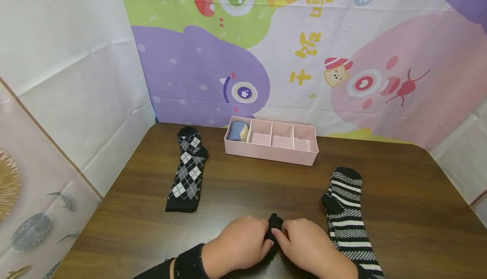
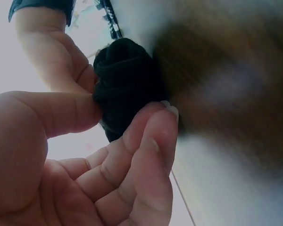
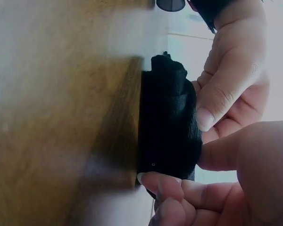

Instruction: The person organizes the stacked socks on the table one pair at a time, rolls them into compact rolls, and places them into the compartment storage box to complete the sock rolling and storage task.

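The rolled black sock is a small, plain dark bundle, folded tight on itself into a lump with soft rounded creases; from the left wrist view it shows as a knot of matte black fabric, and from the right wrist view as a thick upright wad standing against the wood. It sits on the brown bench at the near edge, right between the two hands. The left hand pinches it from its side, thumb and curled fingers pressed into the cloth. The right hand does the same from the other side, its thumb and fingertips closed on the bundle, so both grips meet on the sock with the roll poking up between the knuckles.

To the left on the bench lies a black-and-grey argyle sock, flat and well apart from the hands. To the right lies a black-and-white striped sock, just beside the right hand. Farther back stands a pink divided organiser box, with a blue and beige rolled sock in its leftmost compartment.
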The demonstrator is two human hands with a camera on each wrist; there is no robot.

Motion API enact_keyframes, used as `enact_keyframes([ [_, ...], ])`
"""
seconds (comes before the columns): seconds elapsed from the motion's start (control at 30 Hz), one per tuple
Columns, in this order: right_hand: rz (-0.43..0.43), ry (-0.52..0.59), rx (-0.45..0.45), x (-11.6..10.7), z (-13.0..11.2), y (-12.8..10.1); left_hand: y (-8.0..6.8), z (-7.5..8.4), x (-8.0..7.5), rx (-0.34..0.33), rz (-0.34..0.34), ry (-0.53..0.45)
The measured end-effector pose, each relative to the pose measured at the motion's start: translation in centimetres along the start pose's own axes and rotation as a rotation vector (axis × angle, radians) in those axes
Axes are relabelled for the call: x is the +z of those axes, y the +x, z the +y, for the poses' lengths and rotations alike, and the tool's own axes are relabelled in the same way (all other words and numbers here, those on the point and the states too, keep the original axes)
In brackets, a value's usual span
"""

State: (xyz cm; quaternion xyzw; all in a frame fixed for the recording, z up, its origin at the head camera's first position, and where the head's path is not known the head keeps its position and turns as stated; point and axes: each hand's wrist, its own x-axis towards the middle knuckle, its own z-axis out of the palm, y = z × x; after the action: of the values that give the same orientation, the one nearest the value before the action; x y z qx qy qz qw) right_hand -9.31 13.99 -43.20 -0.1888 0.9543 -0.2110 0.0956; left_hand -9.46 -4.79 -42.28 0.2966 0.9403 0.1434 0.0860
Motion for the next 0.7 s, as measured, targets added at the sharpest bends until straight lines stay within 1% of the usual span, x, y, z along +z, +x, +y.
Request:
enact_keyframes([
  [0.13,0.048,-0.041,0.021,-0.11,-0.08,-0.07,-0.04,0.11,0.10,-0.016,0.012,-0.017],
  [0.2,0.053,-0.057,0.023,-0.19,-0.23,-0.12,-0.06,0.13,0.14,-0.029,0.010,-0.037],
  [0.37,-0.007,0.000,0.012,-0.32,-0.62,-0.31,-0.08,0.19,0.21,-0.034,0.008,-0.065],
  [0.43,-0.017,0.006,0.017,-0.32,-0.67,-0.43,-0.07,0.23,0.22,-0.034,0.005,-0.078],
  [0.63,-0.032,-0.016,0.034,-0.18,-0.55,-0.50,0.01,0.41,0.23,-0.060,-0.063,-0.138],
  [0.7,-0.035,-0.022,0.047,-0.16,-0.50,-0.29,0.03,0.42,0.25,-0.077,-0.065,-0.133],
])
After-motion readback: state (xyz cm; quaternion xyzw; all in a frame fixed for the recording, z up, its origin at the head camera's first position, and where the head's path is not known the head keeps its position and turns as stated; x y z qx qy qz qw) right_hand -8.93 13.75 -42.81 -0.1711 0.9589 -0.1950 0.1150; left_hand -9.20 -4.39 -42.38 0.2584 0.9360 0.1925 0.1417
